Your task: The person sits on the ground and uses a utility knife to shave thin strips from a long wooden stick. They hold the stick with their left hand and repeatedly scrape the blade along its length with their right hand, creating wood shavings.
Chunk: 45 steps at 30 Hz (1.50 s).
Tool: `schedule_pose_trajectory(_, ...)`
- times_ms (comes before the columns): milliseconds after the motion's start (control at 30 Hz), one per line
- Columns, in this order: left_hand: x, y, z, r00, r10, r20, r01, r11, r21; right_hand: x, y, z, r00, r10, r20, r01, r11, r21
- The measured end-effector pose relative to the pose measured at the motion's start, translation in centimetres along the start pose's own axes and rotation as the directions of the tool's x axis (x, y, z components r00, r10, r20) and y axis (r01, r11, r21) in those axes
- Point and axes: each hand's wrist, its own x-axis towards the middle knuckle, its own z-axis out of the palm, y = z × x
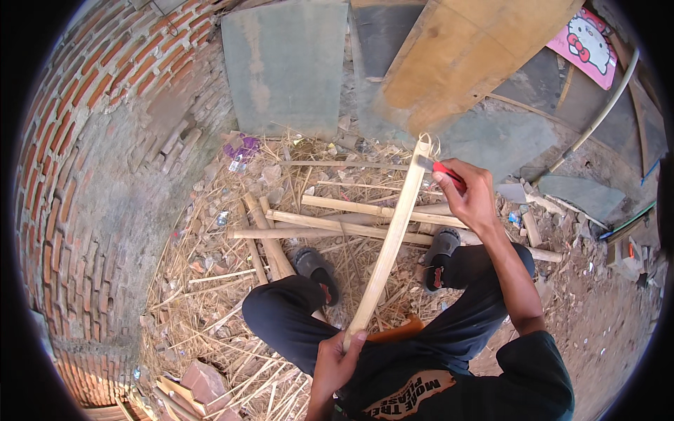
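A long pale bamboo strip (391, 249) runs from my lap up and away, tilted slightly to the right. Its near end is gripped in my left hand (335, 361), thumb on top. Close to the far end, my right hand (469, 195) is closed around a red-handled knife (448, 175). The knife's grey blade lies against the strip's right side. Thin curled shavings (434, 146) cling to the strip's tip, just beyond the blade.
Several bamboo pieces (330, 224) lie across the ground by my shoes (314, 270), among straw-like shavings and rubble. A brick wall (105, 175) rises at left. Grey panels (288, 70) and a brown board (477, 56) lean at the back. A brick block (203, 382) sits lower left.
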Motion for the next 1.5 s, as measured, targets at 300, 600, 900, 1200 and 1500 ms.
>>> schedule_pose_trajectory(300,0.6,-3.6,-1.8,0.998,-0.025,-0.052,0.027,0.999,0.033,0.5,0.3,-4.0,0.982,0.182,0.044,-0.174,0.973,-0.151)
schedule_pose_trajectory(600,5.1,1.7,-0.7,0.994,0.101,0.036,-0.097,0.992,-0.081,-8.6,-3.8,1.7,0.963,-0.188,0.192,0.155,0.972,0.176)
schedule_pose_trajectory(900,6.5,3.5,0.7,0.967,0.2,0.157,-0.164,0.963,-0.215,-11.7,-6.3,3.6,0.946,-0.275,0.175,0.246,0.954,0.17)
schedule_pose_trajectory(1200,6.5,5.3,1.8,0.984,0.161,0.071,-0.149,0.978,-0.149,-12.3,-6.4,4.2,0.936,-0.309,0.169,0.283,0.945,0.163)
schedule_pose_trajectory(1500,7.3,4.6,2.4,0.94,0.341,-0.022,-0.34,0.94,0.017,-12.4,-6.5,4.4,0.933,-0.314,0.175,0.295,0.947,0.125)
